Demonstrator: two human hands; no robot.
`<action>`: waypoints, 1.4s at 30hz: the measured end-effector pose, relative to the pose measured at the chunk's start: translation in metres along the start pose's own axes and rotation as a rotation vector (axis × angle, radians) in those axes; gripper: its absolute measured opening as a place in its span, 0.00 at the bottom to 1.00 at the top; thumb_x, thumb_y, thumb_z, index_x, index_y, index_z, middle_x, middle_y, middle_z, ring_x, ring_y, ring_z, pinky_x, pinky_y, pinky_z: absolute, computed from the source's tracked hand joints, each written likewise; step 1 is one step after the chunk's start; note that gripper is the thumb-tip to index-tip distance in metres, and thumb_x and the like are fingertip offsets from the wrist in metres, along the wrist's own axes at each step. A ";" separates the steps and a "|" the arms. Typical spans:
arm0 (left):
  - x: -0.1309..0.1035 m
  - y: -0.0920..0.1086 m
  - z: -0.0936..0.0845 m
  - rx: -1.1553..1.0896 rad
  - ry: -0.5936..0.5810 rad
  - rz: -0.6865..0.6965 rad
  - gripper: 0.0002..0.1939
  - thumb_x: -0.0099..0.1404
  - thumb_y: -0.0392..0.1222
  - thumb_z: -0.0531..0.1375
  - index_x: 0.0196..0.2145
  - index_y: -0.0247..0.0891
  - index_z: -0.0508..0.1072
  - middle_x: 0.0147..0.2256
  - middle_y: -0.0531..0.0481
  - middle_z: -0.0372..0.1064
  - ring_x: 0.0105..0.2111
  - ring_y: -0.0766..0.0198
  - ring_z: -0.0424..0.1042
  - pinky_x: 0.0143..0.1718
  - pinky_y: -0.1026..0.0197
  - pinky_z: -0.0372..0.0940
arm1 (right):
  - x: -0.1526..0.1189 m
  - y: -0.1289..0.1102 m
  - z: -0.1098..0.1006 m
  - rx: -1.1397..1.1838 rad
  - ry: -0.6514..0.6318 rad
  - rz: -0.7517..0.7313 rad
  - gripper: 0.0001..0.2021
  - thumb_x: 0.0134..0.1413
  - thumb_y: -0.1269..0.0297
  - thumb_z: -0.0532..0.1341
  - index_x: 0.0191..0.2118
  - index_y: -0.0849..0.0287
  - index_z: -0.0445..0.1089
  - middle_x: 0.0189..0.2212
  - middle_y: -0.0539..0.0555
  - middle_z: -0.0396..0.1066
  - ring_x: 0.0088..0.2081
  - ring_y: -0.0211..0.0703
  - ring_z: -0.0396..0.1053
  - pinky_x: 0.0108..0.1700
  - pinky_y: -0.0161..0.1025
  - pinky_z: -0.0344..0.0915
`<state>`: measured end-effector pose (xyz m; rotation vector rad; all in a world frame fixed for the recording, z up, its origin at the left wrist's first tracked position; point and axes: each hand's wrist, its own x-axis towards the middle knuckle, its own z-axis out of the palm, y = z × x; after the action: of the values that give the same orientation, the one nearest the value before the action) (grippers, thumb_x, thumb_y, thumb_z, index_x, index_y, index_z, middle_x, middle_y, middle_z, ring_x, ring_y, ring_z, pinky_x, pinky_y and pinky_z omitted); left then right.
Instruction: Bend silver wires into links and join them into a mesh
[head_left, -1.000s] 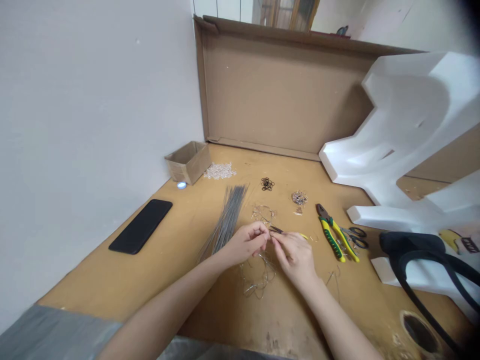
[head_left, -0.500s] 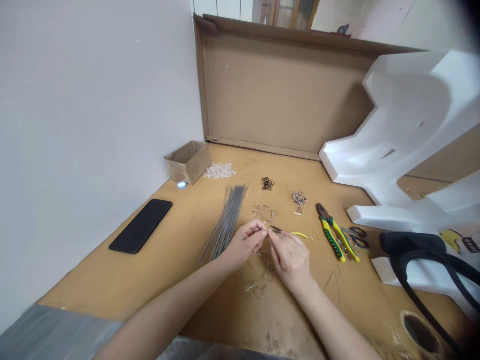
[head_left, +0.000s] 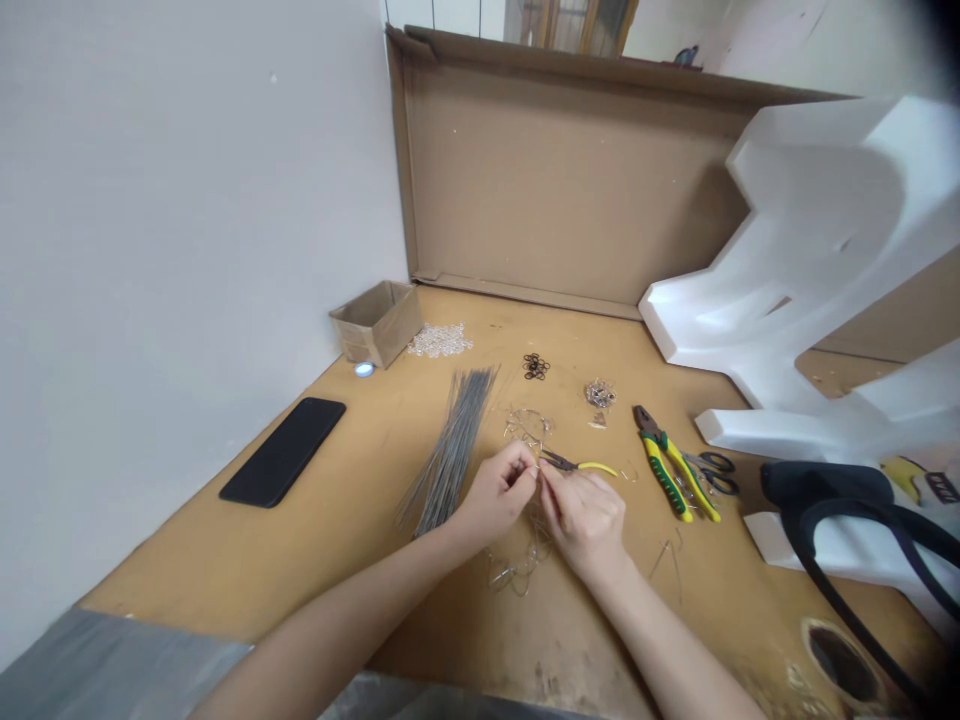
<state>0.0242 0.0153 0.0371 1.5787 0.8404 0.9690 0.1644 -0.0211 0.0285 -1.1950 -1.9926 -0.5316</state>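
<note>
My left hand [head_left: 496,492] and my right hand [head_left: 588,517] meet fingertip to fingertip over the middle of the table. Both are closed in a pinch on something tiny and pale between them, too small to name. Just beyond the right fingers lie small pliers [head_left: 562,462] with a yellow handle, partly hidden by that hand. A bundle of thin grey wires [head_left: 459,430] rests left of my left hand. Bent wire pieces [head_left: 529,424] lie beyond my fingers, and more thin wire loops [head_left: 519,577] lie below my hands.
Around the wooden table are a black phone [head_left: 283,452], an open cardboard box [head_left: 379,335], clear beads [head_left: 441,340], black rings [head_left: 535,367], a silver pile [head_left: 600,393], yellow-green pliers [head_left: 673,465] and scissors [head_left: 716,472]. White foam [head_left: 814,220] stands at right; a hole [head_left: 844,660] is near the front.
My hands have shifted very slightly down and to the right, still pinched together. More of the small yellow-handled pliers shows beyond my right hand.
</note>
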 end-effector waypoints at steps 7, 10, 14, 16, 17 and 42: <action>0.001 0.001 -0.003 0.036 -0.048 -0.011 0.06 0.60 0.37 0.50 0.25 0.36 0.58 0.21 0.58 0.52 0.22 0.71 0.53 0.24 0.68 0.51 | 0.000 0.002 -0.003 0.008 0.000 -0.048 0.09 0.52 0.75 0.58 0.40 0.67 0.69 0.20 0.52 0.70 0.23 0.35 0.65 0.33 0.35 0.60; 0.002 0.000 -0.005 0.038 -0.071 -0.012 0.06 0.60 0.37 0.50 0.25 0.36 0.59 0.20 0.58 0.52 0.21 0.72 0.53 0.23 0.68 0.50 | 0.000 0.005 -0.004 0.002 -0.026 -0.064 0.10 0.53 0.75 0.57 0.42 0.67 0.69 0.19 0.51 0.69 0.23 0.34 0.65 0.33 0.34 0.60; 0.002 -0.002 -0.004 0.008 -0.079 -0.021 0.07 0.61 0.40 0.51 0.26 0.36 0.59 0.21 0.58 0.53 0.22 0.72 0.54 0.24 0.68 0.52 | -0.002 0.009 -0.004 0.001 -0.029 -0.052 0.10 0.54 0.74 0.56 0.42 0.66 0.70 0.18 0.51 0.68 0.23 0.34 0.65 0.33 0.34 0.60; 0.001 -0.003 -0.002 -0.033 -0.105 -0.046 0.08 0.62 0.42 0.50 0.28 0.36 0.59 0.20 0.58 0.54 0.21 0.72 0.55 0.23 0.68 0.52 | -0.002 0.010 -0.004 0.002 -0.007 -0.038 0.10 0.54 0.73 0.56 0.42 0.65 0.70 0.19 0.51 0.69 0.23 0.34 0.66 0.33 0.34 0.60; 0.001 -0.003 -0.001 -0.060 -0.122 -0.061 0.08 0.62 0.43 0.50 0.30 0.36 0.60 0.20 0.58 0.55 0.20 0.72 0.55 0.23 0.68 0.53 | -0.002 0.010 -0.004 -0.002 0.007 -0.029 0.10 0.53 0.73 0.57 0.42 0.65 0.70 0.20 0.52 0.70 0.24 0.35 0.66 0.33 0.34 0.60; -0.001 0.003 -0.001 -0.041 -0.074 -0.089 0.12 0.61 0.38 0.46 0.20 0.37 0.53 0.18 0.58 0.49 0.20 0.71 0.50 0.23 0.66 0.49 | 0.001 -0.001 -0.006 -0.025 -0.033 -0.027 0.14 0.53 0.73 0.57 0.47 0.62 0.67 0.26 0.53 0.73 0.29 0.37 0.69 0.30 0.36 0.55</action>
<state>0.0228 0.0140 0.0400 1.5204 0.8270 0.8541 0.1660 -0.0252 0.0333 -1.2003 -2.0380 -0.5558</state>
